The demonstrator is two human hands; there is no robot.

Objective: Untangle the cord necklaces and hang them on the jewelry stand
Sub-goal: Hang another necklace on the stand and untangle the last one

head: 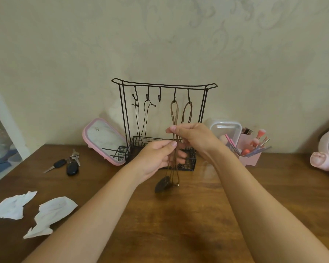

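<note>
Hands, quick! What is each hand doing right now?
Left hand: closed, pinching the brown cords hanging from the stand.
Right hand: closed, pinching the same brown cords just above the left hand.

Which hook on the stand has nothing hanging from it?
The middle hook, third of five. The two on its left carry black cords, the two on its right brown cords.
</note>
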